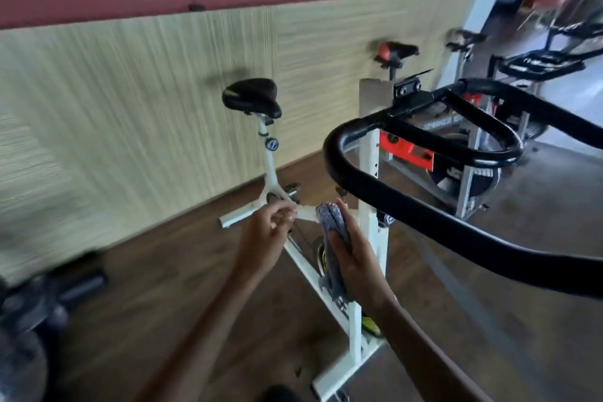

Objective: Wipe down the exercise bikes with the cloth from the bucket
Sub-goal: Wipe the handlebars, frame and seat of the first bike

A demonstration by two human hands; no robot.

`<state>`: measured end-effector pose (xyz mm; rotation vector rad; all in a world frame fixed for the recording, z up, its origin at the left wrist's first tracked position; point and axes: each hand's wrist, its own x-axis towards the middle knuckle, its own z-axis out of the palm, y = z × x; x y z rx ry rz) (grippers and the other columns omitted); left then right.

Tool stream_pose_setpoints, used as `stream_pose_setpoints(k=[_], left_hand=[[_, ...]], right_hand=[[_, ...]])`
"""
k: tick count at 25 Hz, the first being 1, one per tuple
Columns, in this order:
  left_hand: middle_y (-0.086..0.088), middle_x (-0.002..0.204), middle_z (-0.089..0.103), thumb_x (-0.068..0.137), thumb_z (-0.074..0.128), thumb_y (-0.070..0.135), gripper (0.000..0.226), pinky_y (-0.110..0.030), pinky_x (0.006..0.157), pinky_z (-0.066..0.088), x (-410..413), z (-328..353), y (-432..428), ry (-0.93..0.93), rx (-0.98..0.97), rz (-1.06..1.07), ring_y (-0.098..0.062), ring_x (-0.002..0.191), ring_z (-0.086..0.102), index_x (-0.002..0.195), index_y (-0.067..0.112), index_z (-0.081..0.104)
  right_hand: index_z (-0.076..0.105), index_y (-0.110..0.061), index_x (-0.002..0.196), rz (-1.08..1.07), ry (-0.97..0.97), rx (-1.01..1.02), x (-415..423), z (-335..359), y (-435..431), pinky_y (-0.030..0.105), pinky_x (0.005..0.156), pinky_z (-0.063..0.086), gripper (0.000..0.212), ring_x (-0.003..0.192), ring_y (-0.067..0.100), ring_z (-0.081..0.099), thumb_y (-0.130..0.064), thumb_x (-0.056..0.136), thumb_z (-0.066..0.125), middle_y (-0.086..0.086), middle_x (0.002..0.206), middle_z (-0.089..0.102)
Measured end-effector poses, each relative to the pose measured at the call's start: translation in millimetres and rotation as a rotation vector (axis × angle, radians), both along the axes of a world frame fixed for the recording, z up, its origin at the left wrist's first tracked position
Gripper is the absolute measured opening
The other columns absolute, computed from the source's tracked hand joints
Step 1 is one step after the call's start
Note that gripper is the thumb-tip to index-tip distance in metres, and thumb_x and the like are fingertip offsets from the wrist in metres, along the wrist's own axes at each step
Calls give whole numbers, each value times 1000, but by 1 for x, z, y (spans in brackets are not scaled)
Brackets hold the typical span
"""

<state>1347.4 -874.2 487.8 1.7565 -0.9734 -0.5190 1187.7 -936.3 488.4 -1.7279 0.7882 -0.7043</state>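
Observation:
A white exercise bike (370, 238) stands in front of me, with a black saddle (253, 97) at the back and black handlebars (424, 153) close to the camera. My right hand (355, 258) holds a folded grey cloth (332, 238) with the thumb across it, just left of the bike's upright post. My left hand (266, 232) hovers beside the cloth over the frame, fingers loosely curled, holding nothing. The bucket is out of sight.
More bikes stand in a row at the right, one with a red and black saddle (394, 50). A wood-panelled wall (130, 101) runs behind them. Dark blurred equipment (39, 310) sits at the lower left on the brown wooden floor (169, 297).

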Motion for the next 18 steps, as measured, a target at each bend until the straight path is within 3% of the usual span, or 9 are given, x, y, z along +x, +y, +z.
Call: stream_pose_setpoints(k=[1, 3, 4, 7, 10, 12, 14, 15, 18], left_hand=[[3, 103, 74, 94, 60, 20, 17, -22, 86, 53, -12, 6, 12, -17, 60, 19, -8, 97, 69, 106, 20, 71], [5, 104, 72, 96, 61, 12, 16, -5, 77, 47, -41, 23, 37, -64, 161, 51, -7, 98, 68, 108, 14, 72], [5, 105, 71, 97, 61, 12, 18, 2, 72, 41, -59, 35, 49, -85, 205, 65, -5, 98, 65, 111, 10, 72], [-2, 114, 72, 97, 60, 11, 22, 7, 71, 36, -103, 56, 76, -105, 287, 104, -3, 100, 62, 115, 7, 71], [-3, 115, 72, 96, 60, 9, 21, 6, 75, 37, -153, 73, 92, -112, 313, 141, -6, 101, 65, 114, 8, 71], [0, 113, 72, 97, 59, 10, 21, 4, 76, 38, -187, 79, 96, -106, 324, 141, -6, 100, 64, 114, 10, 71], [3, 111, 72, 97, 59, 12, 18, -6, 82, 45, -219, 84, 94, -69, 329, 107, -7, 100, 66, 110, 14, 72], [4, 109, 72, 97, 60, 13, 16, -15, 87, 49, -234, 84, 91, -42, 326, 77, -9, 101, 67, 106, 19, 71], [7, 104, 72, 96, 62, 14, 17, -31, 93, 53, -270, 80, 77, -20, 290, -27, -11, 103, 68, 96, 31, 68]], right_hand=[[26, -43, 148, -11, 42, 12, -9, 3, 2, 12, 65, 52, 55, 83, 25, 69, -14, 105, 46, 29, 129, 60], [24, -68, 136, -22, 124, 21, -30, 9, 7, 33, 76, 59, 53, 91, 27, 70, -34, 102, 47, 18, 125, 64], [25, -68, 136, -6, 123, 73, -43, 16, 11, 36, 73, 60, 52, 89, 29, 69, -35, 102, 46, 19, 121, 65], [28, -37, 153, 85, 150, 121, -82, 39, 20, 11, 54, 51, 51, 85, 27, 70, -22, 107, 43, 23, 117, 66], [27, -29, 156, 134, 157, 124, -131, 56, 26, 18, 76, 55, 53, 113, 32, 64, -22, 106, 43, 21, 138, 56], [29, -32, 154, 139, 163, 145, -166, 60, 30, 20, 77, 58, 52, 112, 31, 62, -26, 105, 43, 19, 141, 54], [30, -33, 154, 106, 158, 173, -200, 64, 28, 42, 100, 52, 53, 125, 25, 57, -25, 104, 45, 8, 146, 52], [30, -33, 154, 80, 164, 181, -218, 68, 27, 43, 107, 46, 53, 129, 19, 54, -22, 104, 46, 3, 148, 51], [36, -30, 152, -3, 158, 189, -269, 77, 25, 25, 102, 48, 51, 118, 4, 59, -16, 104, 47, -7, 140, 55]])
